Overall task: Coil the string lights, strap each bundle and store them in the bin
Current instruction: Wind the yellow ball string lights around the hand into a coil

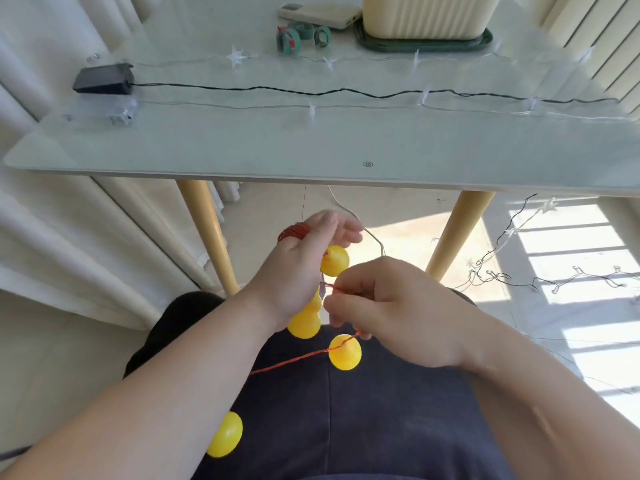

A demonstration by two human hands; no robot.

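As the person sits below the table edge, the ball string lights [345,352] lie loose across the lap at lower centre, yellow globes strung on thin red wire [294,361]. Just above, the right hand [391,306] has its fingers curled, pinching that wire. The left hand [304,258] grips a small red coil [294,232] wound about its fingers, with globes dangling beneath. I'd judge the strand light and limp, and the hollow globes easily cracked and apt to snag. Better to take the wire between globes and feed it loop by loop. Beyond, across the middle of the frame, the glass table [242,143] carries a black-wired strand [311,91] and a clear star strand [235,57], both stretched out and not yet coiled. At top centre sit green straps [287,41], and beside them the cream bin [429,15].
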